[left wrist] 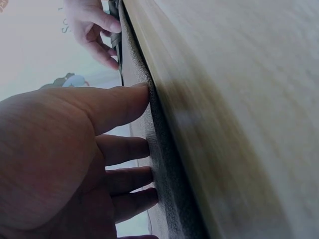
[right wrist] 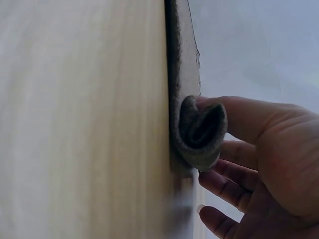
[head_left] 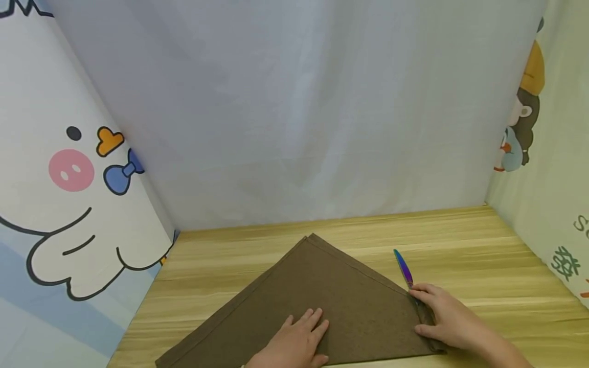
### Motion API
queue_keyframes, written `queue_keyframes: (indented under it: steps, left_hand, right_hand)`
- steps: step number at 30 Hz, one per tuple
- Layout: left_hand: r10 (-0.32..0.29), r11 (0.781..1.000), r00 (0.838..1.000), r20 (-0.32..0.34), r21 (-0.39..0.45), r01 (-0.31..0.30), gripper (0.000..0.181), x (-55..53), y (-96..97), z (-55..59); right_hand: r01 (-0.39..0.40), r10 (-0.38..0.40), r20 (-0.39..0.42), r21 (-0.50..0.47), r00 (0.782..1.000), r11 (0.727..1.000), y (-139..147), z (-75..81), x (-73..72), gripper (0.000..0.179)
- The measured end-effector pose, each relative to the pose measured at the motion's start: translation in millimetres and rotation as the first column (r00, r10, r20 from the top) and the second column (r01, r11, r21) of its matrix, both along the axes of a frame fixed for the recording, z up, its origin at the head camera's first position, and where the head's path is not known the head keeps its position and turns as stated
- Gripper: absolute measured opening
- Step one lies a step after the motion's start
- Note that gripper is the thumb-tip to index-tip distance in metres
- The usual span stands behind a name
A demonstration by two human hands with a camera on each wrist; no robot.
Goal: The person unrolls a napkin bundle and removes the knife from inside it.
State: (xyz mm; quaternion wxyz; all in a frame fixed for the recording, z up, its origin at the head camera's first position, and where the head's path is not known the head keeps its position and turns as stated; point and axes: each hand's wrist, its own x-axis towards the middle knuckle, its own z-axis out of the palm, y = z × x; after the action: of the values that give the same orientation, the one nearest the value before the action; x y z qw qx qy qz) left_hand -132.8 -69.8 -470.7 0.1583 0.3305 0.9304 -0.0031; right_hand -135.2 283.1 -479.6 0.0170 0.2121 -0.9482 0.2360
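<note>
A dark brown cloth napkin [head_left: 363,317], folded into a wide triangle, lies on the table with its peak pointing away from me. My left hand [head_left: 296,337] rests on its middle, fingers stretched out. At the right corner, my right hand [head_left: 446,314] grips a rolled part of the napkin between thumb and fingers. The right wrist view shows this roll [right wrist: 199,160] end-on, curled into a spiral. A table knife [head_left: 402,267] with a shiny purple-blue blade sticks out beyond the right fingertips, its handle hidden at the hand and roll.
The light wood-grain table [head_left: 460,245] runs back to a plain pale curtain [head_left: 322,128]. A panel with a cartoon bird [head_left: 27,168] stands at the left. On the right hangs a pale green panel with printed figures [head_left: 529,117].
</note>
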Motion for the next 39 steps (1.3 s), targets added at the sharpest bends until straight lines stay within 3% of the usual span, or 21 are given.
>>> queue_keyframes:
  steps: [12, 22, 32, 39]
  left_hand:
    - [0.005, 1.0, 1.0, 0.013, -0.002, -0.005, 0.066, -0.2, -2.5, 2.1]
    - [0.001, 1.0, 1.0, -0.001, 0.002, -0.001, 0.065, 0.9, -4.9, 1.3]
    - [0.004, 1.0, 1.0, 0.004, 0.004, -0.004, 0.065, -0.1, -5.6, 0.4]
    - [-0.005, 1.0, 1.0, 0.001, 0.007, 0.005, 0.065, 0.2, -6.0, 2.1]
  right_hand:
    - [0.048, -0.048, -0.015, -0.037, 0.999, 0.998, 9.5, 2.6, 3.2, 0.07]
    - [0.037, -0.033, 0.043, -0.085, 0.999, 0.996, 32.8, -1.5, 4.8, 0.067]
    - [0.027, -0.025, 0.025, -0.104, 0.999, 0.994, 44.9, -3.7, 9.2, 0.064]
    - [0.03, -0.031, -0.02, -0.07, 0.999, 0.997, 37.1, -0.3, 7.7, 0.063]
